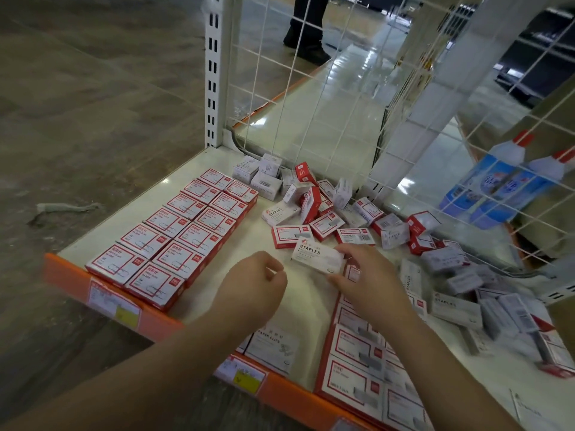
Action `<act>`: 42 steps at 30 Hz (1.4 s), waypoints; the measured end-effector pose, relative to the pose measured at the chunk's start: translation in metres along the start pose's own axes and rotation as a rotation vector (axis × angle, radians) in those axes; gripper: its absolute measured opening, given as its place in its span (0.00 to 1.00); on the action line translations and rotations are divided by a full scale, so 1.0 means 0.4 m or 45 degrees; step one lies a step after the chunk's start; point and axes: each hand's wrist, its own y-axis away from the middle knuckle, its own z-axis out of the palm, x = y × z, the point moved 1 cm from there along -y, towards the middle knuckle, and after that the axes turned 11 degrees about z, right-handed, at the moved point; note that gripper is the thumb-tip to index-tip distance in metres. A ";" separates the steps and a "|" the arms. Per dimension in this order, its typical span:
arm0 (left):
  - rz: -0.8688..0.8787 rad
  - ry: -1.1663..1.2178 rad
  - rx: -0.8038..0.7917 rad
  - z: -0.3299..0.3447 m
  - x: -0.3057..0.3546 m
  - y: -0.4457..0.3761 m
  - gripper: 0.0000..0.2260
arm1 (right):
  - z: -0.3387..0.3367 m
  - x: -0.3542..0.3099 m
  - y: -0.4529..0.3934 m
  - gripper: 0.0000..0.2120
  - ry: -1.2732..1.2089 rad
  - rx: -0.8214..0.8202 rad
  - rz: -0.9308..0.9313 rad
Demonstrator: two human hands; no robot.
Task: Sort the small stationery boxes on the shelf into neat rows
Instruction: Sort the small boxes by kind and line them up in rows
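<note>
Lower centre: right hand (368, 275), fingers clamped on a staples box (317, 256) for placement; left hand (253, 283) loosely curled, empty, beside sorted rows (174, 237) on the shelf (199, 160).

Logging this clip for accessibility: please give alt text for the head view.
The right hand holds a white staples box above a shelf; the left hand hovers beside it, holding nothing. Red paper clip boxes lie in neat rows left; loose boxes pile behind.

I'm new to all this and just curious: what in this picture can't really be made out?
- Head view: small print on the price labels, too small.
- Grey boxes at right, blurred.
- Red-framed boxes near the front edge, partly behind the right hand and its forearm.
- Glue bottles, crossed by the wire grid.
</note>
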 end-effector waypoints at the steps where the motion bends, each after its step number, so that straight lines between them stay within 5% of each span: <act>1: -0.021 0.071 0.042 0.002 0.005 0.001 0.09 | -0.006 0.002 0.010 0.21 -0.004 0.008 0.005; 6: 0.002 0.292 0.113 0.025 0.023 0.013 0.14 | -0.031 0.016 0.066 0.23 0.010 0.020 -0.011; 27: 0.133 0.257 -0.013 0.088 0.041 0.051 0.11 | -0.043 0.083 0.160 0.21 -0.100 0.080 -0.039; 42: 0.371 -0.197 -0.252 0.129 0.094 0.049 0.11 | -0.097 0.208 0.196 0.20 -0.131 0.044 0.089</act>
